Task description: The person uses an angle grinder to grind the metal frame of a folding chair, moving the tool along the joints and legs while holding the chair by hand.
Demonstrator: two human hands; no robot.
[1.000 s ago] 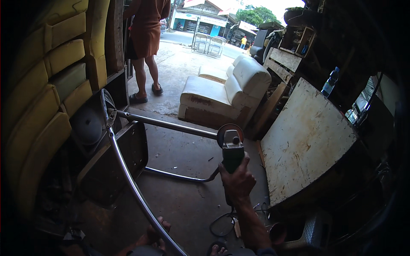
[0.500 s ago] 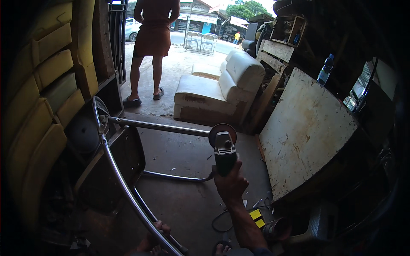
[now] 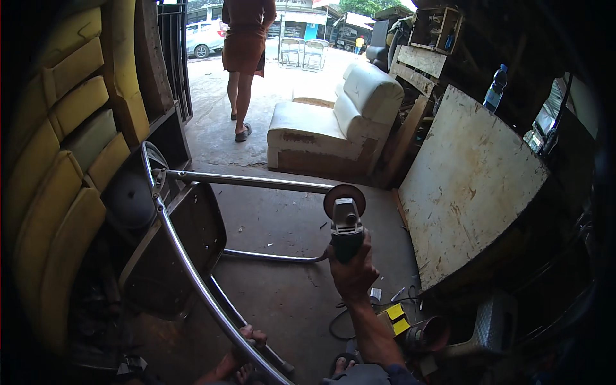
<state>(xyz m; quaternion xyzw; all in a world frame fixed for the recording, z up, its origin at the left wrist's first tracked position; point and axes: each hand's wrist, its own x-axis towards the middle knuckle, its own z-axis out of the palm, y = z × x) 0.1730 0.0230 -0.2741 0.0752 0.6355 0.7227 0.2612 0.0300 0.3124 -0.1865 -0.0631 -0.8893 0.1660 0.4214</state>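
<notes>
Since a second ago the view has tipped and drawn nearer, so the grinder [image 3: 346, 221] now sits at the centre of the frame with its disc edge up at the end of the upper tube, and the person [image 3: 246, 38] walking at the top has stepped further out toward the street. At the far left, yellow cushions [image 3: 61, 167] stand stacked on edge. Next to them the bent chrome frame [image 3: 186, 256] runs from mid-left down to the bottom centre, where the left hand [image 3: 251, 337] is closed around the tube low in the frame, beside bare toes. The right hand [image 3: 351, 269] is clamped on the grinder's body, arm coming up from the lower edge, and the two hands are well apart. To do this pass well, I judge the frame needs pinning firmly by that low hand, the disc brought lightly onto the tube end, and the cord [image 3: 343, 321] on the floor kept behind the wheel. The white sofa [image 3: 333, 125] stands beyond, upper centre. A worn white board [image 3: 468, 186] leans at the right. Of containers, a clear bottle [image 3: 494, 90] stands at the upper right, contents too small to tell, and a wooden box [image 3: 436, 29] near the top holds small items I cannot make out.
</notes>
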